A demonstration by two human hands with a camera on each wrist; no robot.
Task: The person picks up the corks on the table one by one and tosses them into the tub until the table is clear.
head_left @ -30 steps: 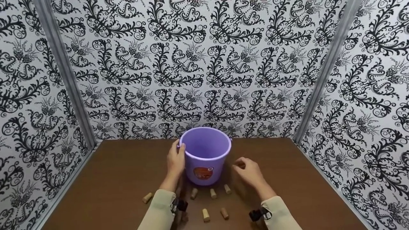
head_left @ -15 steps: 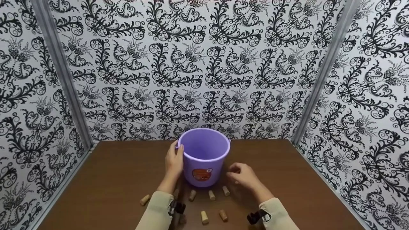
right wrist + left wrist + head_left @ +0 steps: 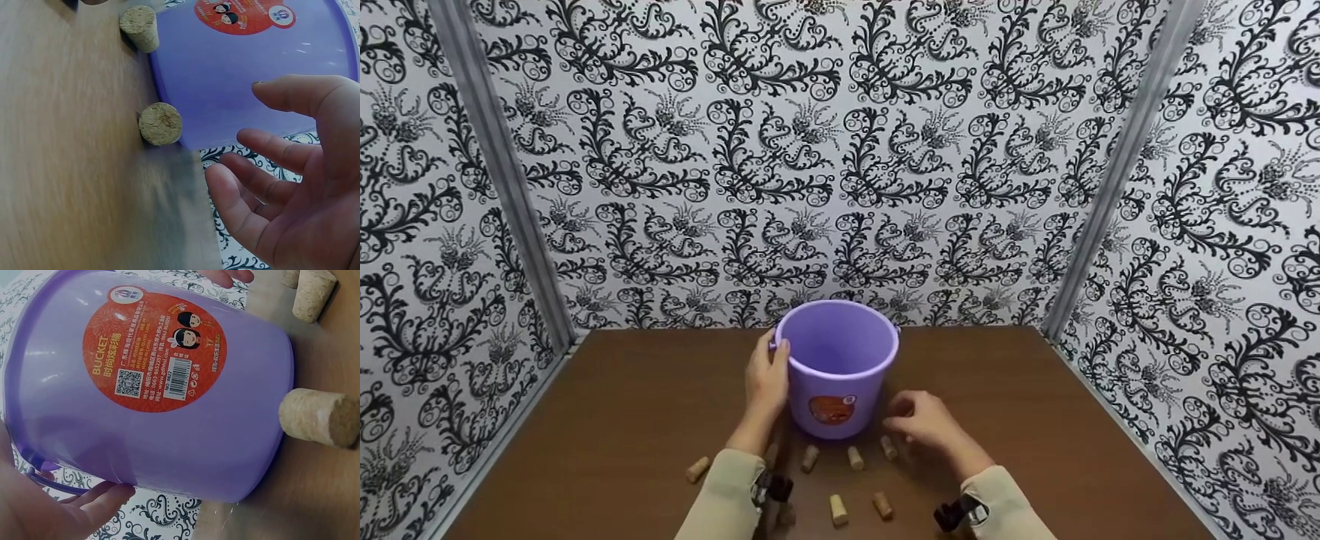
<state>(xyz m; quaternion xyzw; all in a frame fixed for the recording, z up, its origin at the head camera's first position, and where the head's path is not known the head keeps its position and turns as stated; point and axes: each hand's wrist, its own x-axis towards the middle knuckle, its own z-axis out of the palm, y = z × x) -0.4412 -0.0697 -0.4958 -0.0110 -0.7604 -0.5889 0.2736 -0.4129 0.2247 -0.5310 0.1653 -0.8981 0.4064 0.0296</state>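
A purple plastic bucket [image 3: 838, 384] with a red-orange label stands upright on the brown table, its inside bare where it shows. My left hand [image 3: 767, 379] grips its left side near the rim, by the handle joint. To the right of the bucket, my right hand [image 3: 926, 420] hovers low with loosely bent fingers and nothing in them. Nearest to that hand is a cork [image 3: 889, 448], whose round end [image 3: 160, 124] faces the right wrist camera. Two more corks, one in the middle [image 3: 856, 458] and one to the left [image 3: 810, 459], lie at the bucket's foot.
Closer to the front lie a pale cork [image 3: 838, 510] and a browner cork [image 3: 883, 505]. Another cork [image 3: 698, 469] is left of my left forearm. Patterned walls [image 3: 810, 187] enclose the table [image 3: 645, 390] at the back and both sides.
My right hand has come down and leftward, closer to the nearest cork. My left hand keeps its hold on the bucket. The whole view has shifted slightly.
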